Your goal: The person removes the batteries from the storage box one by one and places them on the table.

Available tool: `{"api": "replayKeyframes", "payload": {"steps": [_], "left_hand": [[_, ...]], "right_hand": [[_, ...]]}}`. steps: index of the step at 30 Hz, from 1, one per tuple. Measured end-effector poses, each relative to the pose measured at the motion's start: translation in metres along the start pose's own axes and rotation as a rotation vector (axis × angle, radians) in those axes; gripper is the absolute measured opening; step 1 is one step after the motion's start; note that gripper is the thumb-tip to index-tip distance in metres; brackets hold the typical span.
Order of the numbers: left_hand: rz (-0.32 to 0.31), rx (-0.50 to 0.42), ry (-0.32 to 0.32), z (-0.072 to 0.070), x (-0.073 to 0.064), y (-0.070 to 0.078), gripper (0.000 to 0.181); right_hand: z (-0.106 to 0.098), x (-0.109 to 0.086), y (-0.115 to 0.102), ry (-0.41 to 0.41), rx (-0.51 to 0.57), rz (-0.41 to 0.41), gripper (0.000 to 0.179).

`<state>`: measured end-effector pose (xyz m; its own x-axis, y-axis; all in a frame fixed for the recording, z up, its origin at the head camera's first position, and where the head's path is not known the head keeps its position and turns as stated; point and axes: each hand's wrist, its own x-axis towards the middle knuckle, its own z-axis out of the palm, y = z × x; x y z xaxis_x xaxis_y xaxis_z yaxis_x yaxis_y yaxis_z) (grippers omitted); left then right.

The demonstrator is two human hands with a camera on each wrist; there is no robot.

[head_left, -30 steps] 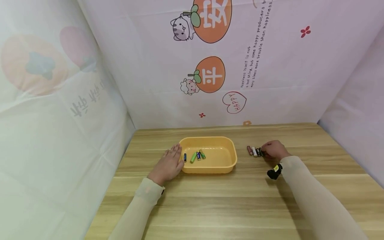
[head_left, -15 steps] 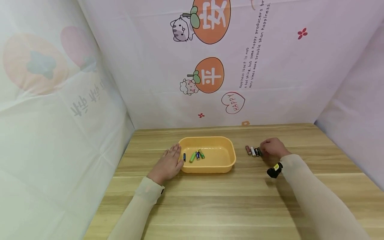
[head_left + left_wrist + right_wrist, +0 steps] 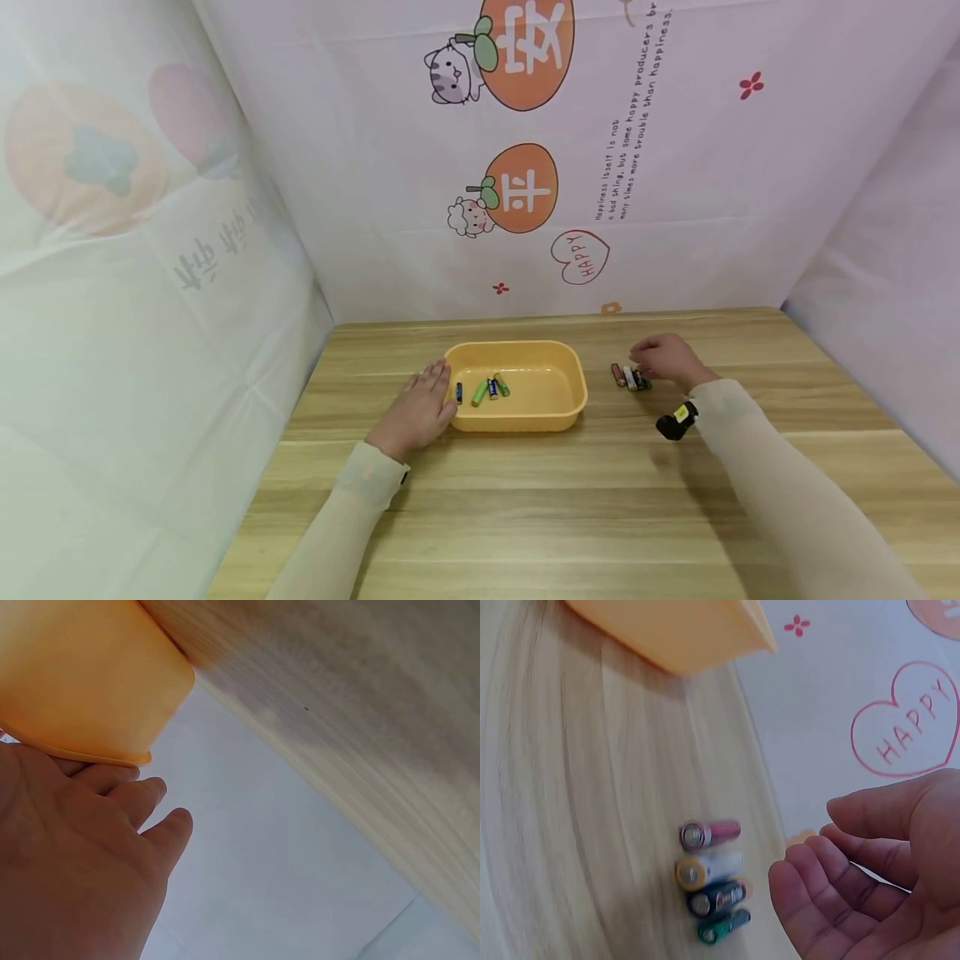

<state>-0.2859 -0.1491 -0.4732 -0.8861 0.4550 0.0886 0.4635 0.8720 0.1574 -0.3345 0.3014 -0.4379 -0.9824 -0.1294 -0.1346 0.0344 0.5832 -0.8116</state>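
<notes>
My left hand (image 3: 414, 410) rests with straight fingers along the left side of a yellow plastic basin (image 3: 517, 423); the left wrist view has its fingers against the rim. Inside the basin lie a dark blue battery (image 3: 459, 392), a light green battery (image 3: 479, 393), a blue battery (image 3: 492, 389) and a green battery (image 3: 502, 384). To the basin's right, my right hand (image 3: 670, 361) hovers near a row of batteries, thumb and fingers apart, holding nothing. That row has a pink battery (image 3: 711, 833), a white battery (image 3: 709, 870), a black battery (image 3: 717, 898) and a green battery (image 3: 724, 927).
A wood-grain table (image 3: 525, 508) bears everything. Behind it hangs a white printed cloth (image 3: 390, 208), and further cloth walls stand at the left (image 3: 150, 375) and right. A black wrist device (image 3: 677, 422) sits at my right cuff.
My right hand has moved left and slightly up from beside the green battery at the row's right end, and its fingers have parted from it. The left hand stays on the basin.
</notes>
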Motion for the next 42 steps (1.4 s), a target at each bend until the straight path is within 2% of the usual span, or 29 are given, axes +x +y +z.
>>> {"api": "replayKeyframes", "payload": {"steps": [17,25,31,38,42], "left_hand": [[0.004,0.034,-0.005,-0.003,0.0,0.001,0.065],[0.002,0.034,0.0,-0.003,0.0,0.001,0.066],[0.01,0.04,-0.001,-0.003,-0.001,0.001,0.068],[0.014,0.044,0.001,-0.003,-0.002,0.001,0.067],[0.015,0.025,0.011,-0.004,-0.001,0.001,0.064]], "right_hand": [[0.024,0.018,-0.034,-0.011,0.05,0.008,0.039],[0.041,0.024,-0.05,-0.025,0.059,-0.048,0.035],[0.052,0.032,-0.058,-0.022,0.069,-0.062,0.034],[0.066,0.038,-0.066,-0.051,0.153,-0.032,0.035],[0.074,0.038,-0.073,-0.06,0.179,-0.052,0.034]]}}
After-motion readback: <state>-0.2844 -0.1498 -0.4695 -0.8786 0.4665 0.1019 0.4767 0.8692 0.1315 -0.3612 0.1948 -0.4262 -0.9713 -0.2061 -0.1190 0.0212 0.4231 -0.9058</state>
